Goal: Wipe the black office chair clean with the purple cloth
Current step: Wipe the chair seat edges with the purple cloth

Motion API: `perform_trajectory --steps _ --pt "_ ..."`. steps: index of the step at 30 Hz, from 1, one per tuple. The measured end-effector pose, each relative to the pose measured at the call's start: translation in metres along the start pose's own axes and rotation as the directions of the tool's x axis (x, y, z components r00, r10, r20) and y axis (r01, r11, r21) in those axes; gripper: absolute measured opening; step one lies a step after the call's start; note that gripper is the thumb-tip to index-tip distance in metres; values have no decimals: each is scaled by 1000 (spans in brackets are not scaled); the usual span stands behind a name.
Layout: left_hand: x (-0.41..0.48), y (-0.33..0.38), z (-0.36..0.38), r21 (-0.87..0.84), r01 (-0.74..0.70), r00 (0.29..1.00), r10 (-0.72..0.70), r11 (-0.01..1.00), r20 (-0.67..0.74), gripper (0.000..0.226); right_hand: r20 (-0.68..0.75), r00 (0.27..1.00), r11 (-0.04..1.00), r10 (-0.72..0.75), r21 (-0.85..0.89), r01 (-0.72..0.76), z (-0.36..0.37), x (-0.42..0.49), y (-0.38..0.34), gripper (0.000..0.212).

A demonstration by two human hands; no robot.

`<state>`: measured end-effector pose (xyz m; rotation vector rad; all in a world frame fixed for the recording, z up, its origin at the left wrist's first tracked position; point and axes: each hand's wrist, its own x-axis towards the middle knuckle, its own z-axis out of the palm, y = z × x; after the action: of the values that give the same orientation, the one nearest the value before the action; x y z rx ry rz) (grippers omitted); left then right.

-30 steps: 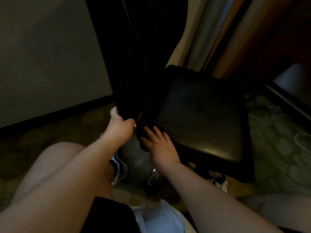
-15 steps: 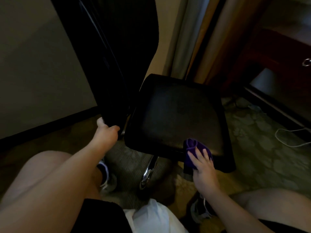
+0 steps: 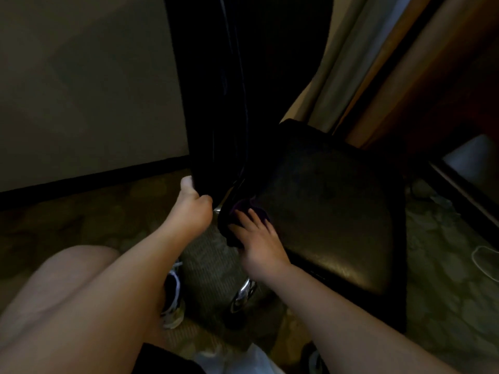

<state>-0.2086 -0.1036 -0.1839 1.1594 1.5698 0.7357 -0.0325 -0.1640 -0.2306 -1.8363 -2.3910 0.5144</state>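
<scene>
The black office chair fills the middle of the view, its square seat (image 3: 332, 201) to the right and its tall backrest (image 3: 216, 103) rising at centre. My left hand (image 3: 193, 209) grips the lower edge of the backrest. My right hand (image 3: 256, 238) presses the purple cloth (image 3: 244, 207) against the seat's near-left corner, close to where seat and backrest meet. Most of the cloth is hidden under my fingers and in shadow.
A chrome chair leg (image 3: 243, 294) shows under the seat on patterned carpet (image 3: 445, 265). A wall with dark baseboard (image 3: 94, 176) lies left, curtains (image 3: 351, 63) behind, dark wood furniture (image 3: 464, 168) right. A white cord (image 3: 483, 261) lies at the right edge. My knees and a shoe (image 3: 172, 300) are below.
My right hand has slid the cloth from the seat's front-right edge back to its near-left corner by the backrest. My left hand has kept its grip on the backrest; the view shifted.
</scene>
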Motion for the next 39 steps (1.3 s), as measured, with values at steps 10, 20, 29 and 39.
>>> perform_trajectory --steps 10,20,29,39 --pt "22 10 -6 -106 -8 1000 11 994 23 41 75 993 992 -88 -83 94 -35 105 18 60" --pt "30 3 -4 -163 -57 998 62 985 29 60 -57 965 962 254 116 -247 -79 174 114 34" --pt "31 10 -2 -164 -24 999 18 986 -37 55 75 983 982 169 -101 -161 -74 207 107 38" --pt "24 22 -1 -236 26 995 -49 971 -91 41 61 998 997 -28 -77 32 -23 129 27 45"
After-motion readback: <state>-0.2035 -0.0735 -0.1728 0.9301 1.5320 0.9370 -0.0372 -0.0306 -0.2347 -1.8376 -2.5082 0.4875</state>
